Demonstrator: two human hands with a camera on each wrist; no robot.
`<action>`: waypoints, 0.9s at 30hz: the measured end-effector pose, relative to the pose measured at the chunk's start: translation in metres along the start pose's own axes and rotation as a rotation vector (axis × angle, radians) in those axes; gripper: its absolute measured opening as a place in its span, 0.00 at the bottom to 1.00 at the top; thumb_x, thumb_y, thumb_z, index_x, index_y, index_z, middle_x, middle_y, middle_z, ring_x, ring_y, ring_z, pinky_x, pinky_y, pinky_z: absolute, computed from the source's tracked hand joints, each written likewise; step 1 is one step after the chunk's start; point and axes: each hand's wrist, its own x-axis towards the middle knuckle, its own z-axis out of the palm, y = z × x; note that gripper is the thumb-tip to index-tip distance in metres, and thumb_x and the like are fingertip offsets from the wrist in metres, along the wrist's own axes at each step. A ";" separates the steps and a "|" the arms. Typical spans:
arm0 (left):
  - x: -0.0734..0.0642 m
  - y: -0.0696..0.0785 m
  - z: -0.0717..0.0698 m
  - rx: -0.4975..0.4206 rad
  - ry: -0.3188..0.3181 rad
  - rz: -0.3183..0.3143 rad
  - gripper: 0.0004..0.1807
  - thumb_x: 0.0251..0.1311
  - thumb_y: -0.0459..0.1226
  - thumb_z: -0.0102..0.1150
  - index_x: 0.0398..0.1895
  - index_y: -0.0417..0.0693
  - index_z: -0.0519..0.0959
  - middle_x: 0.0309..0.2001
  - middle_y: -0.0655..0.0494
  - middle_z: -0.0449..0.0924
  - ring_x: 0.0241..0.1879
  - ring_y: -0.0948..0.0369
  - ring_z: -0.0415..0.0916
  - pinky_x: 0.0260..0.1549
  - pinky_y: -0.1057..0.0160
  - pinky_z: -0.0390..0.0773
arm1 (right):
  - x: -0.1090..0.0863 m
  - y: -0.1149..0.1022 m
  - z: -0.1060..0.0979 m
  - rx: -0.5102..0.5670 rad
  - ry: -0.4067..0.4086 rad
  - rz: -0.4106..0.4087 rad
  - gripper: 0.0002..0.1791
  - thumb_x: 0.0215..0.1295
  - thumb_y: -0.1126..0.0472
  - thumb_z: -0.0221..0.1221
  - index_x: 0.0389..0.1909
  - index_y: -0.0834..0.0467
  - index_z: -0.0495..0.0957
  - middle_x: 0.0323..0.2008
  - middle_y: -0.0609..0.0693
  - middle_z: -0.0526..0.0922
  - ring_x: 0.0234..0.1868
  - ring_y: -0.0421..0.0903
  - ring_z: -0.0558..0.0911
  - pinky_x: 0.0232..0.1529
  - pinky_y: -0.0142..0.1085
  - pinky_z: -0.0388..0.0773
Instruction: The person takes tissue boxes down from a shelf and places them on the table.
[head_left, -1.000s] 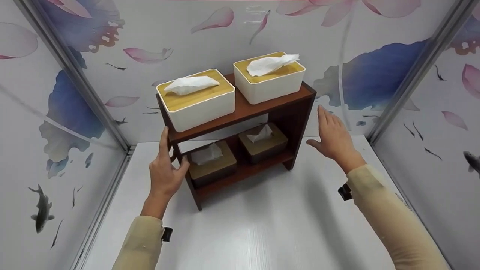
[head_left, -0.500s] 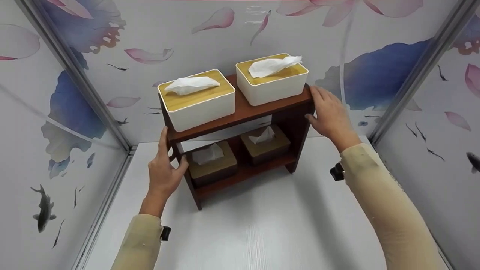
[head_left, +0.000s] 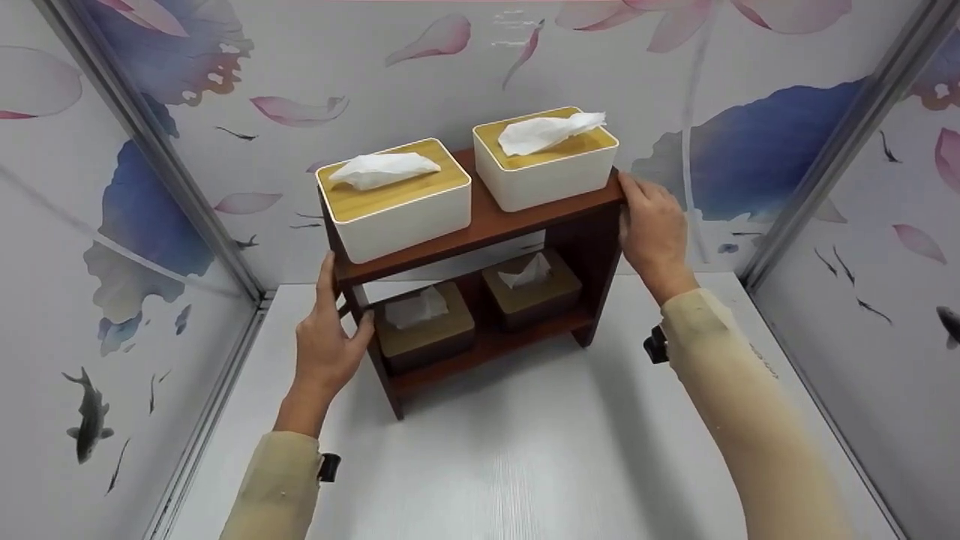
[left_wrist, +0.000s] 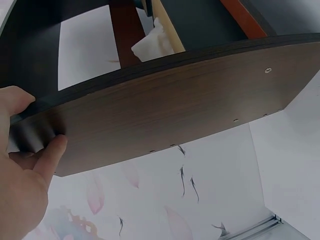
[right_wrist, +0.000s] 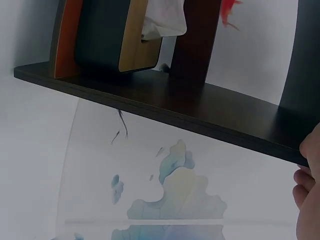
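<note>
A reddish-brown two-tier wooden shelf [head_left: 525, 217] stands on the white floor, angled to the back wall. On its top board sit two white tissue boxes, a left tissue box [head_left: 405, 225] and a right tissue box [head_left: 555, 180], both with wood-look lids. My left hand [head_left: 326, 341] grips the left side panel [left_wrist: 165, 110] near the top, thumb at the front edge and fingers against the outer face. At the right panel's upper end, my right hand [head_left: 654, 229] grips the edge [right_wrist: 200, 130]; the right wrist view shows only part of that hand.
Two darker-looking tissue boxes, a left one [head_left: 424, 334] and a right one [head_left: 532, 296], sit on the lower board. Printed white walls [head_left: 420, 82] enclose the back and sides. White floor [head_left: 480, 465] extends in front of the shelf.
My right hand has moved left from beside the shelf onto its right upper edge, and its fingers have closed there. The left hand stays on the left panel. The shelf shows no clear shift.
</note>
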 end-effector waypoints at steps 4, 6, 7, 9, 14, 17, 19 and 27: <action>0.004 0.002 -0.001 0.004 -0.032 -0.034 0.50 0.60 0.34 0.60 0.79 0.58 0.41 0.65 0.41 0.72 0.11 0.63 0.59 0.23 0.57 0.75 | -0.002 0.000 -0.003 -0.032 0.016 -0.007 0.22 0.66 0.69 0.54 0.61 0.60 0.75 0.54 0.60 0.82 0.54 0.62 0.80 0.58 0.53 0.75; 0.007 0.003 -0.002 0.014 -0.045 -0.052 0.49 0.61 0.34 0.60 0.79 0.58 0.41 0.55 0.39 0.78 0.12 0.60 0.60 0.22 0.56 0.72 | -0.005 0.000 -0.004 -0.051 0.031 -0.023 0.22 0.65 0.69 0.54 0.60 0.60 0.76 0.53 0.60 0.83 0.53 0.61 0.80 0.56 0.53 0.76; 0.009 0.004 -0.002 0.022 -0.051 -0.063 0.50 0.61 0.34 0.61 0.79 0.59 0.40 0.48 0.39 0.80 0.13 0.59 0.61 0.22 0.55 0.72 | -0.006 0.000 -0.005 -0.061 0.039 -0.034 0.22 0.65 0.69 0.54 0.60 0.61 0.76 0.52 0.60 0.83 0.53 0.61 0.80 0.56 0.53 0.76; 0.013 0.006 -0.003 0.048 -0.056 -0.084 0.50 0.61 0.35 0.62 0.78 0.58 0.41 0.39 0.38 0.80 0.16 0.54 0.65 0.25 0.51 0.74 | -0.009 0.000 -0.007 -0.083 0.057 -0.060 0.22 0.64 0.70 0.54 0.60 0.61 0.76 0.51 0.60 0.83 0.52 0.61 0.81 0.55 0.53 0.77; 0.025 0.013 -0.006 0.103 -0.076 -0.147 0.50 0.59 0.36 0.66 0.78 0.58 0.43 0.49 0.34 0.80 0.31 0.40 0.78 0.36 0.41 0.77 | -0.017 0.001 -0.012 -0.127 0.097 -0.109 0.21 0.65 0.69 0.53 0.60 0.63 0.76 0.49 0.61 0.83 0.50 0.61 0.81 0.55 0.52 0.77; 0.035 0.016 -0.008 0.130 -0.112 -0.176 0.51 0.59 0.35 0.66 0.78 0.56 0.44 0.62 0.36 0.74 0.45 0.36 0.79 0.44 0.40 0.77 | -0.022 0.001 -0.015 -0.143 0.116 -0.130 0.20 0.66 0.69 0.53 0.59 0.64 0.76 0.49 0.62 0.83 0.51 0.60 0.81 0.56 0.51 0.77; 0.042 0.017 -0.008 0.148 -0.138 -0.185 0.50 0.58 0.34 0.67 0.78 0.55 0.45 0.67 0.38 0.69 0.52 0.36 0.77 0.49 0.40 0.77 | -0.025 0.002 -0.018 -0.153 0.131 -0.146 0.20 0.65 0.69 0.54 0.58 0.65 0.76 0.49 0.61 0.83 0.51 0.60 0.81 0.56 0.51 0.77; 0.060 0.015 -0.006 0.219 -0.176 -0.170 0.49 0.57 0.34 0.67 0.76 0.52 0.48 0.64 0.36 0.72 0.50 0.35 0.78 0.46 0.39 0.77 | -0.039 -0.001 -0.024 -0.237 0.216 -0.166 0.18 0.65 0.69 0.55 0.55 0.66 0.78 0.51 0.62 0.83 0.52 0.59 0.82 0.55 0.51 0.79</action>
